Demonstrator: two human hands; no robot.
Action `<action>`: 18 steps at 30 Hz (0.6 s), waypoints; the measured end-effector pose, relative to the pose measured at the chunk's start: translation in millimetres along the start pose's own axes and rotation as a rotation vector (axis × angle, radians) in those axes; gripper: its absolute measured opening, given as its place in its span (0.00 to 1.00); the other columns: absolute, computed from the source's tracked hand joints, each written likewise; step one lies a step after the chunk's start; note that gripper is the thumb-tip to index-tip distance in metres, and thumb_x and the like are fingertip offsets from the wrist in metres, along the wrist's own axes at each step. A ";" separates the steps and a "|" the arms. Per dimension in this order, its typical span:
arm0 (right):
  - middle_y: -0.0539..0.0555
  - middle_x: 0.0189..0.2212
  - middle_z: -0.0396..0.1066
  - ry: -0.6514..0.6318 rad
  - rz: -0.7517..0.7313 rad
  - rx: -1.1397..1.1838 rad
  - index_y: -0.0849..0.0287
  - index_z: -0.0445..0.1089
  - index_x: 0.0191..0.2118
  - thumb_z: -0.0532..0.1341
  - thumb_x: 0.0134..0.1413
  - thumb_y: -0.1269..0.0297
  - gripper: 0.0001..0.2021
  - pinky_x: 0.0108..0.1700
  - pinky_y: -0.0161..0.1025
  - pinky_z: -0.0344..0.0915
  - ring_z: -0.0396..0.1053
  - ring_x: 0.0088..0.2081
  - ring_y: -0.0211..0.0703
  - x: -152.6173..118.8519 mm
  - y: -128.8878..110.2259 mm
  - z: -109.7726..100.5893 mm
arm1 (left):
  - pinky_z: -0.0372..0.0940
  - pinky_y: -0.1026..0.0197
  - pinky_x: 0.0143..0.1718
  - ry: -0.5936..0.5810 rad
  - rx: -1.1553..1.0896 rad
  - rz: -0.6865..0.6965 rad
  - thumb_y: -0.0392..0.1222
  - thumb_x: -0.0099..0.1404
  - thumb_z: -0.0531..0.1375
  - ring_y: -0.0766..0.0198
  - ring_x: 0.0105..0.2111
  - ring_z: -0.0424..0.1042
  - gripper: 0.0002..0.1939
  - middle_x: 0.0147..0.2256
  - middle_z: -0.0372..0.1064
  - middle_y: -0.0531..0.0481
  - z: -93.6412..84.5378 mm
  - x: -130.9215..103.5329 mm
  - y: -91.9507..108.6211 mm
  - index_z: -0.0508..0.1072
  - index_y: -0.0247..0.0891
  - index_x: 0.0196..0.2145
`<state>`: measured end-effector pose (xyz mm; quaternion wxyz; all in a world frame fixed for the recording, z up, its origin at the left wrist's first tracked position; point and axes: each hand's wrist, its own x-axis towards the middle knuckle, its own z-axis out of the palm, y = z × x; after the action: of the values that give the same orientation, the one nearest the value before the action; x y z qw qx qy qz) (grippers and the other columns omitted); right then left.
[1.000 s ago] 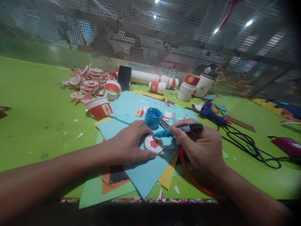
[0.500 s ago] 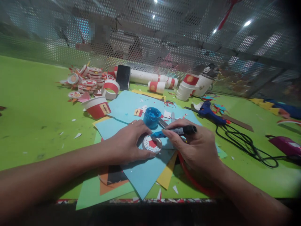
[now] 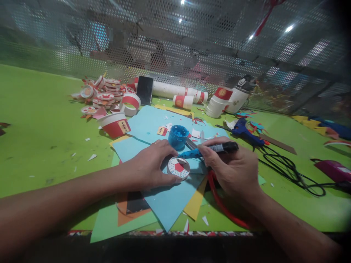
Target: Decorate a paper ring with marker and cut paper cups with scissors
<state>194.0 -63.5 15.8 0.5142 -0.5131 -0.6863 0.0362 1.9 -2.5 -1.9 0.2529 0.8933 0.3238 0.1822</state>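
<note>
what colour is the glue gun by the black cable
The glue gun is dark blue, best seen in the head view.

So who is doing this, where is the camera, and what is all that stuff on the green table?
There's no robot here, just a person's two bare hands. A camera on the person's head looks forward and down, so you see what they see.

The left hand holds a small round disc with a red middle. The right hand holds a dark marker whose blue end points at the disc.

On the green table there are blue paper sheets, a little blue pot, red and white paper cups, a pile of decorated discs and a blue tool near a black cable.
</note>
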 end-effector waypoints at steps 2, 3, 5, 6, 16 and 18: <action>0.47 0.19 0.70 0.037 -0.022 -0.015 0.60 0.72 0.26 0.64 0.54 0.65 0.07 0.24 0.32 0.61 0.63 0.20 0.33 -0.6 -0.7 -0.8 | 0.61 0.55 0.39 0.004 -0.007 0.005 0.50 0.54 0.66 0.55 0.39 0.64 0.22 0.40 0.65 0.45 0.6 -0.1 -0.7 0.69 0.36 0.43; 0.46 0.19 0.69 0.039 -0.030 -0.023 0.60 0.72 0.26 0.64 0.54 0.65 0.07 0.24 0.32 0.61 0.63 0.19 0.33 -0.6 -0.9 -0.9 | 0.61 0.55 0.39 0.005 -0.008 0.005 0.50 0.54 0.66 0.55 0.40 0.64 0.23 0.40 0.65 0.45 0.8 -0.1 -0.9 0.69 0.36 0.43; 0.46 0.18 0.69 0.029 -0.042 -0.029 0.61 0.73 0.27 0.64 0.54 0.65 0.07 0.24 0.32 0.61 0.63 0.20 0.33 -0.4 -1.0 -0.5 | 0.61 0.55 0.39 0.004 -0.006 -0.002 0.50 0.54 0.66 0.55 0.40 0.64 0.23 0.40 0.65 0.45 0.9 0.0 -0.8 0.70 0.35 0.43; 0.47 0.18 0.69 0.017 -0.042 -0.031 0.62 0.73 0.27 0.64 0.53 0.65 0.07 0.25 0.32 0.62 0.64 0.20 0.33 -0.2 -0.9 0.0 | 0.61 0.55 0.39 0.002 -0.005 -0.008 0.50 0.53 0.66 0.55 0.40 0.64 0.23 0.40 0.65 0.45 0.8 0.1 -0.5 0.70 0.35 0.43; 0.50 0.21 0.71 -0.090 -0.060 -0.034 0.65 0.73 0.27 0.64 0.53 0.68 0.07 0.27 0.30 0.63 0.65 0.22 0.33 1.4 -2.7 1.8 | 0.61 0.56 0.38 0.001 -0.007 -0.013 0.49 0.53 0.66 0.57 0.39 0.64 0.22 0.39 0.64 0.46 0.9 1.0 -0.2 0.70 0.35 0.42; 0.49 0.20 0.70 -0.100 -0.041 -0.037 0.65 0.73 0.27 0.63 0.54 0.68 0.07 0.26 0.30 0.62 0.64 0.22 0.33 1.5 -3.3 1.7 | 0.61 0.57 0.38 -0.005 -0.003 -0.015 0.49 0.53 0.66 0.57 0.39 0.64 0.21 0.39 0.64 0.46 0.6 1.4 0.0 0.70 0.35 0.42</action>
<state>190.7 -63.1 17.8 0.4704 -0.5061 -0.7219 0.0386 3.2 -1.7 -2.2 0.2564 0.8910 0.3294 0.1787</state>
